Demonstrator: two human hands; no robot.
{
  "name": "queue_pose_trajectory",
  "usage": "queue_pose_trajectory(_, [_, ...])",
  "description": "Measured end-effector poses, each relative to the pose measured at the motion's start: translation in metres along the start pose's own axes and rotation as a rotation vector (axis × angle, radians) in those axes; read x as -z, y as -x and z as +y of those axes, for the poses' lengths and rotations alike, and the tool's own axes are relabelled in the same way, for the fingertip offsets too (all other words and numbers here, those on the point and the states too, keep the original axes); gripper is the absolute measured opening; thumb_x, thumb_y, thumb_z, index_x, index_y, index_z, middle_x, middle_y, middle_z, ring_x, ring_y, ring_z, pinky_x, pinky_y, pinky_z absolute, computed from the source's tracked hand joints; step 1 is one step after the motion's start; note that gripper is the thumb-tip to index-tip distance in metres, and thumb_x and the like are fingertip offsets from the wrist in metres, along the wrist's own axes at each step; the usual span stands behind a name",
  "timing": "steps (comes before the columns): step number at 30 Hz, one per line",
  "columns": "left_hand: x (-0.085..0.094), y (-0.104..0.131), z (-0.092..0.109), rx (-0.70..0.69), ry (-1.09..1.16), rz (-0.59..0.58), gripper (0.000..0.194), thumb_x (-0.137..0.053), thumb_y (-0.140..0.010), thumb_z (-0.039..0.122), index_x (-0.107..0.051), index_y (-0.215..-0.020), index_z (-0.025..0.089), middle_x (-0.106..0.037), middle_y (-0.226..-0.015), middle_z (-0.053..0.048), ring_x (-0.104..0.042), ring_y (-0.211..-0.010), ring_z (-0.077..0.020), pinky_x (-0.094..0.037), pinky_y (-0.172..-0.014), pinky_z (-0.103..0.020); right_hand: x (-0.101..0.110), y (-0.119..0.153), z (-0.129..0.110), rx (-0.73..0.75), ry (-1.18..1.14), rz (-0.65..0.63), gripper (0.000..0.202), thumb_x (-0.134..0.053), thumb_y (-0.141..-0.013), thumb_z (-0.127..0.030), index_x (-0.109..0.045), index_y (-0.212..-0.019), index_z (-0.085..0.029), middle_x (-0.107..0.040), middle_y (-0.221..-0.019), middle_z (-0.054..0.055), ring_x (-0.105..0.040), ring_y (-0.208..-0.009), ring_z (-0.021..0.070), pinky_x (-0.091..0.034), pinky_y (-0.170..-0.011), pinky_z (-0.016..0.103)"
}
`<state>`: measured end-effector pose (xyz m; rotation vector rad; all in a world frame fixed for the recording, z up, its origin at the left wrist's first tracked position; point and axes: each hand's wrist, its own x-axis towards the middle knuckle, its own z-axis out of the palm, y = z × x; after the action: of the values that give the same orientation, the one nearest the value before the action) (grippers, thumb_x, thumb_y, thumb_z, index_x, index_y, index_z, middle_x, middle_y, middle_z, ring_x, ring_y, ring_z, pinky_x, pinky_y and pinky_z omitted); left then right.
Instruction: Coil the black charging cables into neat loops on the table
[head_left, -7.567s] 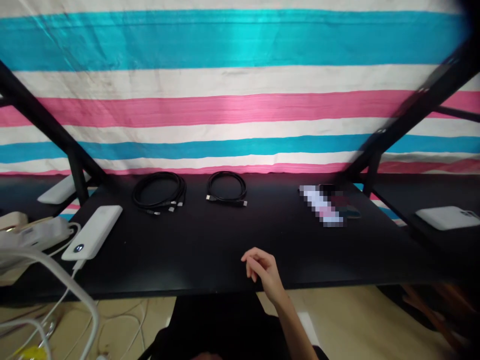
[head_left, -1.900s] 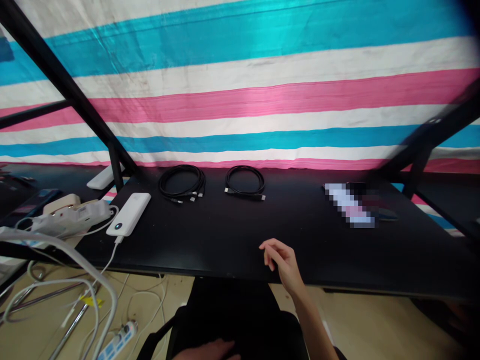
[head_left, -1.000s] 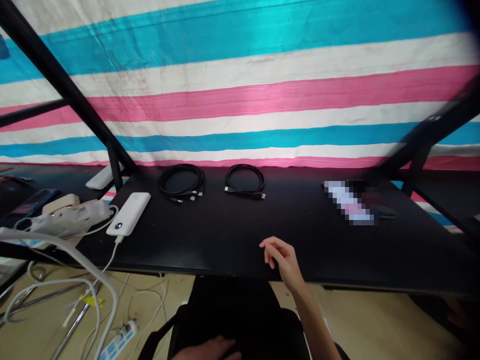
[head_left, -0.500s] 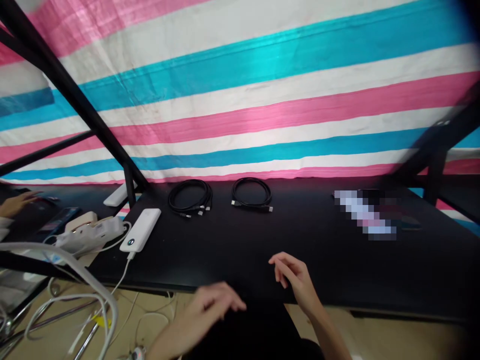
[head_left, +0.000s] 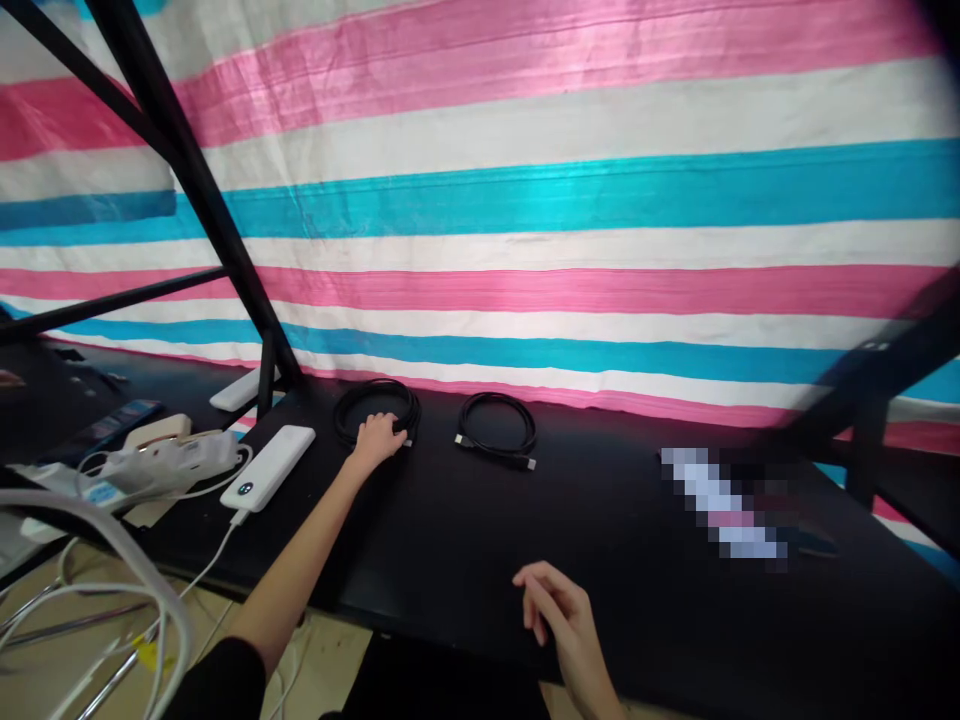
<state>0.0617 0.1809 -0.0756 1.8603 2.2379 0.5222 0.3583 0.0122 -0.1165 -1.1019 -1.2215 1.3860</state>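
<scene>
My left hand (head_left: pixel 377 440) reaches over the front of a coiled black cable (head_left: pixel 414 405) at the back left of the black table (head_left: pixel 450 540). Its fingers point down at the coil and hide part of it and its plugs; whether they grip it is unclear. A second coiled black cable (head_left: pixel 534 425) lies to the right, with both plugs showing. Near the front edge my right hand (head_left: pixel 559 605) hovers with loosely curled fingers, thumb and fingertips apart, holding nothing.
On the left lie a white power bank (head_left: pixel 274 465) with a white cable and a white power strip (head_left: pixel 180 458). A black frame post (head_left: pixel 217 225) rises behind them. A pixelated object (head_left: pixel 720 505) lies at the right. Striped sheeting (head_left: pixel 525 200) hangs behind the table.
My left hand has moved forward from the table's front edge to the left cable coil. My right hand stays near the front edge. The camera view has shifted.
</scene>
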Motion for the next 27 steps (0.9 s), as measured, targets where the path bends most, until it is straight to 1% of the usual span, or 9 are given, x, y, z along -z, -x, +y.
queue_pose_trajectory(3, [0.008,-0.008,-0.002,0.017,0.017,-0.018,0.029,-0.057,-0.088,0.036,-0.060,-0.106,0.014,-0.063,-0.105,-0.007,-0.061,-0.093,-0.0193,-0.051,-0.082,-0.041,0.001,0.000,0.001,-0.004,-0.005,-0.023,0.041,-0.058,-0.080,-0.056,-0.066,-0.076,-0.016,-0.050,-0.046,-0.001,-0.037,-0.037,0.0072,-0.025,-0.038,0.021])
queue_pose_trajectory(5, [0.018,-0.012,-0.003,0.033,0.039,0.045,0.027,-0.054,-0.089,0.037,-0.062,-0.102,0.014,-0.065,-0.100,-0.008,-0.063,-0.090,-0.0204,-0.051,-0.079,-0.039,0.001,-0.001,0.003,-0.003,-0.004,-0.033,0.041,-0.058,-0.080,-0.056,-0.065,-0.076,-0.016,-0.050,-0.047,-0.001,-0.037,-0.037,0.0072,-0.025,-0.039,0.021])
queue_pose_trajectory(12, [0.070,0.000,0.003,0.171,0.133,0.584,0.040,-0.027,-0.097,0.034,-0.052,-0.119,0.011,-0.064,-0.108,-0.020,-0.061,-0.099,-0.0317,-0.045,-0.078,-0.040,0.001,-0.001,0.003,0.008,-0.017,-0.018,0.040,-0.058,-0.081,-0.055,-0.065,-0.077,-0.016,-0.051,-0.047,-0.002,-0.037,-0.037,0.0066,-0.024,-0.039,0.020])
queue_pose_trajectory(14, [0.081,0.008,0.004,0.181,0.159,0.686,0.043,-0.025,-0.097,0.036,-0.051,-0.119,0.010,-0.064,-0.105,-0.020,-0.061,-0.099,-0.0316,-0.044,-0.080,-0.040,0.001,-0.001,0.002,0.007,-0.009,-0.020,0.040,-0.058,-0.081,-0.054,-0.065,-0.077,-0.016,-0.051,-0.047,-0.002,-0.037,-0.037,0.0067,-0.024,-0.039,0.020])
queue_pose_trajectory(16, [0.086,0.014,0.003,0.156,0.183,0.730,0.042,-0.029,-0.096,0.038,-0.053,-0.117,0.011,-0.065,-0.102,-0.016,-0.062,-0.095,-0.0291,-0.044,-0.080,-0.037,0.001,0.000,0.001,0.008,0.004,-0.017,0.039,-0.058,-0.081,-0.054,-0.065,-0.077,-0.016,-0.050,-0.047,-0.002,-0.037,-0.037,0.0069,-0.025,-0.040,0.021])
queue_pose_trajectory(18, [0.083,0.018,0.002,0.118,0.205,0.729,0.039,-0.033,-0.095,0.038,-0.055,-0.114,0.012,-0.066,-0.098,-0.013,-0.063,-0.091,-0.0257,-0.044,-0.079,-0.034,0.000,0.001,0.000,0.011,0.016,-0.007,0.038,-0.058,-0.081,-0.053,-0.065,-0.077,-0.016,-0.050,-0.048,-0.002,-0.037,-0.038,0.0072,-0.025,-0.040,0.021])
queue_pose_trajectory(21, [0.066,0.023,0.000,0.053,0.221,0.659,0.036,-0.035,-0.094,0.036,-0.058,-0.110,0.013,-0.067,-0.096,-0.011,-0.062,-0.088,-0.0219,-0.045,-0.080,-0.031,0.000,0.001,0.000,0.015,0.025,0.011,0.037,-0.059,-0.081,-0.053,-0.065,-0.077,-0.016,-0.050,-0.048,-0.002,-0.037,-0.038,0.0080,-0.025,-0.039,0.022])
queue_pose_trajectory(25, [0.038,0.032,0.001,-0.076,0.179,0.435,0.026,-0.050,-0.088,0.035,-0.066,-0.096,0.017,-0.068,-0.090,-0.007,-0.062,-0.087,-0.0199,-0.044,-0.082,-0.029,-0.001,0.001,0.002,0.030,0.035,0.036,0.036,-0.059,-0.081,-0.052,-0.066,-0.079,-0.016,-0.050,-0.049,-0.002,-0.038,-0.038,0.0081,-0.026,-0.039,0.022])
queue_pose_trajectory(27, [0.030,0.036,0.000,-0.112,0.127,0.330,0.023,-0.058,-0.083,0.038,-0.068,-0.089,0.019,-0.067,-0.091,-0.007,-0.060,-0.091,-0.0220,-0.043,-0.084,-0.031,-0.003,0.000,0.002,0.038,0.034,0.048,0.036,-0.059,-0.081,-0.051,-0.066,-0.079,-0.016,-0.050,-0.048,-0.002,-0.038,-0.038,0.0079,-0.026,-0.039,0.022])
